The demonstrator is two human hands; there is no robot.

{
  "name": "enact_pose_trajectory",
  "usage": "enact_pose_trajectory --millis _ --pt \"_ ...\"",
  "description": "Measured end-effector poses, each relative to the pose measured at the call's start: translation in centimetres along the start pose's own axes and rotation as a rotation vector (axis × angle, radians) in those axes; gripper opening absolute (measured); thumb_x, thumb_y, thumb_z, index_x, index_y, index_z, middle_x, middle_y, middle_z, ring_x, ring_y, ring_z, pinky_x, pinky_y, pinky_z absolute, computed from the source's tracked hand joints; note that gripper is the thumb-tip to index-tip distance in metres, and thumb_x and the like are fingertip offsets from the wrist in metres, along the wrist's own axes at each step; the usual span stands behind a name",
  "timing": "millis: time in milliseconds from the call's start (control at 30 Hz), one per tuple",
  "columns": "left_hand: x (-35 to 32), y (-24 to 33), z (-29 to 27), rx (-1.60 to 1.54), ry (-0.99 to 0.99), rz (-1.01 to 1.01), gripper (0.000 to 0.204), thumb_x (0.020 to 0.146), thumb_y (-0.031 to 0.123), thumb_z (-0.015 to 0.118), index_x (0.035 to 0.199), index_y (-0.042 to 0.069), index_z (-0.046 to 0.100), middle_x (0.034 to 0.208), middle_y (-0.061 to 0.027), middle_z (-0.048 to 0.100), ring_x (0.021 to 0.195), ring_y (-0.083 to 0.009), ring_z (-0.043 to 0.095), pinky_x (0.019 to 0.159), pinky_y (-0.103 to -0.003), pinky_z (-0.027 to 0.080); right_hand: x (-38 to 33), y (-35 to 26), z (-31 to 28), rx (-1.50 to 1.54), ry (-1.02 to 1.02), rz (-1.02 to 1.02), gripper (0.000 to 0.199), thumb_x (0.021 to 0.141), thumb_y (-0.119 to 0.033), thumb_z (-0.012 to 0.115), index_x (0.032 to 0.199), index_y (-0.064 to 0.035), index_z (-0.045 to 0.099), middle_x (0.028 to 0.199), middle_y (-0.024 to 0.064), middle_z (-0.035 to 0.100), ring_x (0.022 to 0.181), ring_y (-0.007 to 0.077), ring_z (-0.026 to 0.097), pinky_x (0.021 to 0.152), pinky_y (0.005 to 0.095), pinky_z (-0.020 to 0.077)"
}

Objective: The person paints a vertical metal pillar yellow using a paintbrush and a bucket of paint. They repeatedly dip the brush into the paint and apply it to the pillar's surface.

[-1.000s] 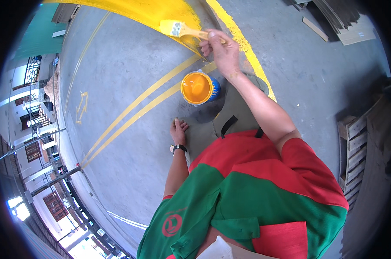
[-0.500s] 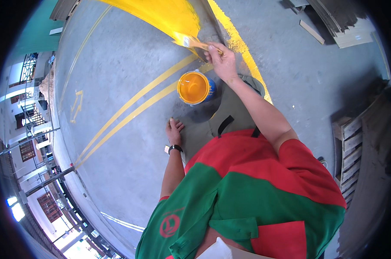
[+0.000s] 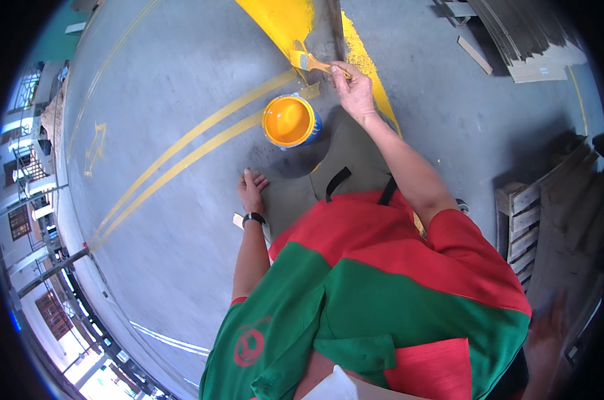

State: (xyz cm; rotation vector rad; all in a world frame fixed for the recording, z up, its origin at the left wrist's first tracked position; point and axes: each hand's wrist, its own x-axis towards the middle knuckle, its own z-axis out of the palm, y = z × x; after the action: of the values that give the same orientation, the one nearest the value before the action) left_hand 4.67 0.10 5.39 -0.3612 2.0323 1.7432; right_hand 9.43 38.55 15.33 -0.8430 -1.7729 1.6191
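Observation:
My right hand (image 3: 356, 97) is closed around the wooden handle of a flat paintbrush (image 3: 320, 65). The bristles touch the near tip of a fresh yellow paint patch (image 3: 278, 20) on the grey floor. Just left of my knees stands an open paint can (image 3: 289, 121) with a blue outside and yellow-orange paint inside. My left hand (image 3: 252, 191) rests against my left leg in grey-green trousers, its fingers apart and nothing seen in it. A dark band circles that wrist.
A yellow stripe (image 3: 363, 63) runs right of the brush. Worn double yellow lines (image 3: 182, 162) curve across the floor. Stacked cardboard sheets (image 3: 532, 47) lie far right near a wood strip (image 3: 475, 55). A wooden pallet (image 3: 523, 223) stands right; another person's blurred hand (image 3: 547, 333) shows low right.
The brush stays in my right hand at the paint's near tip. The view has shifted, moving the can and left hand up-left in the picture. Another person's hand has appeared at lower right.

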Motion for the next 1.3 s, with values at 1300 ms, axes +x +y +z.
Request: enact_pose_trajectory --millis 1300 --pt "-0.1 -0.2 -0.2 -0.088 -0.016 0.039 0.063 0.107 0.044 0.054 0.144 -0.006 0.046 0.116 -0.0221 0.066 0.096 -0.0246 0.071 0.081 -0.035 0.063 -5.5 4.1 1.5 -0.182 -0.569 -0.351 0.027 0.098 -0.009 0.067 0.124 -0.0046 0.071 0.117 0.0127 0.073 0.104 0.0267 0.070 0.093 0.0356 0.0552"
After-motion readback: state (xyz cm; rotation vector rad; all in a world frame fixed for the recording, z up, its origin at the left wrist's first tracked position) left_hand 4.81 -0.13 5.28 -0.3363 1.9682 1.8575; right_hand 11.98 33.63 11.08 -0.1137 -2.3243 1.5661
